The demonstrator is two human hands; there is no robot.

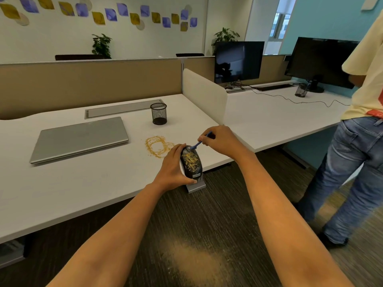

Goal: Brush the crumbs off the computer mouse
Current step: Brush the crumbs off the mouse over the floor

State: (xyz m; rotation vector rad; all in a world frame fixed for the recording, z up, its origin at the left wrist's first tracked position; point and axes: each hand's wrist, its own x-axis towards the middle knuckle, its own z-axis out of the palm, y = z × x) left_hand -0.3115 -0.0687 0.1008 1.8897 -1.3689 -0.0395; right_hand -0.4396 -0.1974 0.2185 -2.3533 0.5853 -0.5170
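Observation:
A black computer mouse (191, 163) dusted with yellow crumbs is lifted off the white desk (83, 183) near its front edge. My left hand (173, 166) grips it from the left side, thumb under its rear end. My right hand (219, 139) pinches a small blue brush (199, 143), whose bristle end touches the front of the mouse. A ring of yellow crumbs (158, 147) lies on the desk just behind and left of the mouse.
A closed grey laptop (79, 138) lies at the left. A black mesh pen cup (159, 113) stands behind the crumbs. A white divider (204, 96) splits the desks. A person in jeans (356, 162) stands at the right. Crumbs cover the carpet (196, 264) below.

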